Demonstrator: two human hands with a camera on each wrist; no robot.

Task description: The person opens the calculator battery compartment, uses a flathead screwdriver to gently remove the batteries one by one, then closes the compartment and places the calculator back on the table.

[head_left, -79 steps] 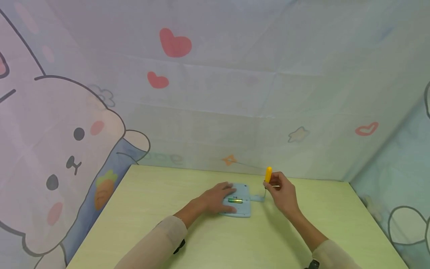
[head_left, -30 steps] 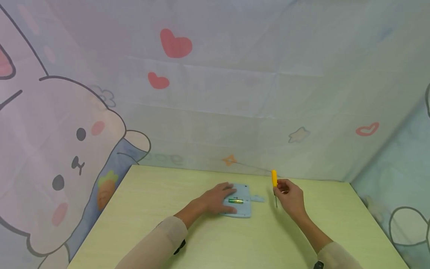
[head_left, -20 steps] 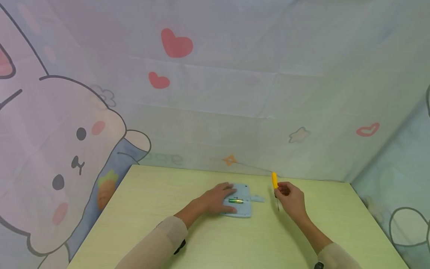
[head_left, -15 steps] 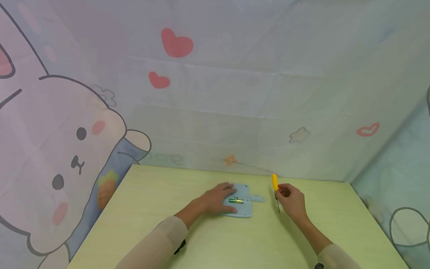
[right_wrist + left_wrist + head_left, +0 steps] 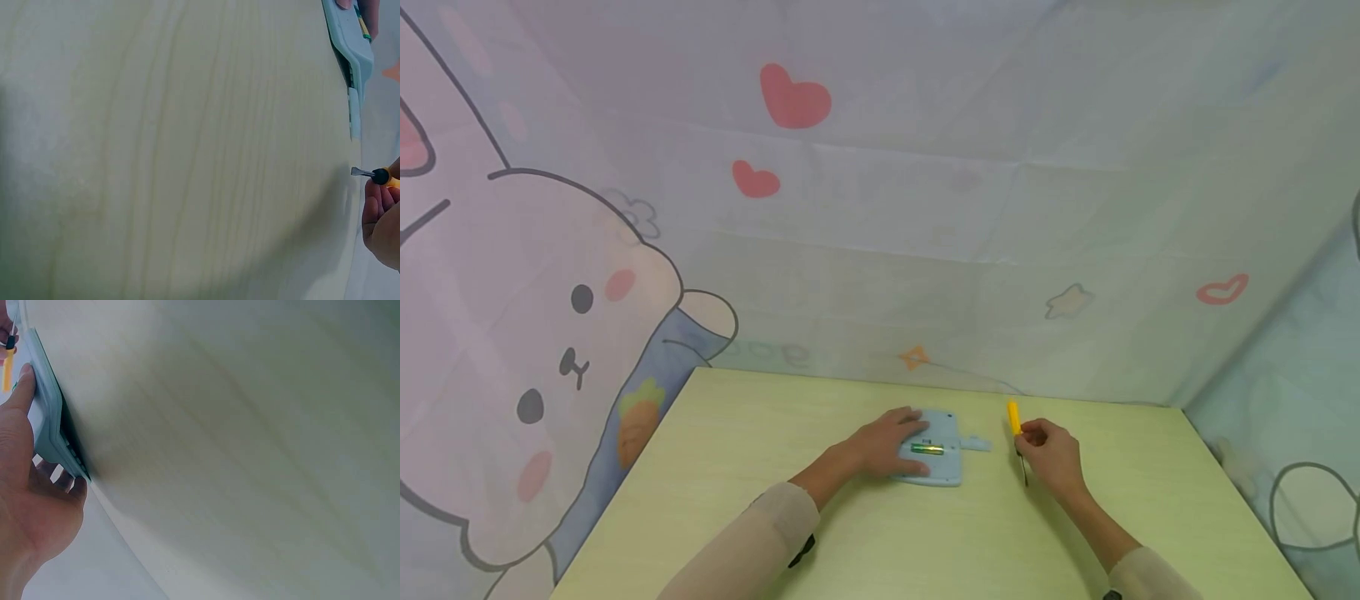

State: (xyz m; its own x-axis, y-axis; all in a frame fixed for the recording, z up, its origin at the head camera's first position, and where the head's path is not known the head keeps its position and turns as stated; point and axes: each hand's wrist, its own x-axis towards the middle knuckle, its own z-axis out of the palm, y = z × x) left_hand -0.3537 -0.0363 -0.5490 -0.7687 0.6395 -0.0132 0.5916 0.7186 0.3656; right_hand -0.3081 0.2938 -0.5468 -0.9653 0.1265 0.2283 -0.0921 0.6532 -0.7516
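Note:
A light-blue calculator [image 5: 943, 467] lies face down on the table, with a green-and-gold battery [image 5: 927, 449] in its back. My left hand [image 5: 880, 443] grips its left part; the left wrist view has the thumb over the back and other fingers curled at the edge. Beside its right edge is a slim light-blue battery cover [image 5: 976, 444]. To the right, my right hand [image 5: 1054, 454] pinches a screwdriver [image 5: 1014, 417] by its yellow handle, the shaft pointing down. In the right wrist view, the flat tip of the screwdriver [image 5: 362, 172] stands apart from the calculator [image 5: 350, 37].
The pale wooden table [image 5: 865, 558] runs back to a hanging cloth [image 5: 887, 275] printed with hearts and a large rabbit. The cloth meets the table's far edge, just behind the screwdriver.
My right hand has drawn the screwdriver away from the battery cover, to the right, then lowered it and brought it slightly nearer. The left hand and calculator have stayed in place.

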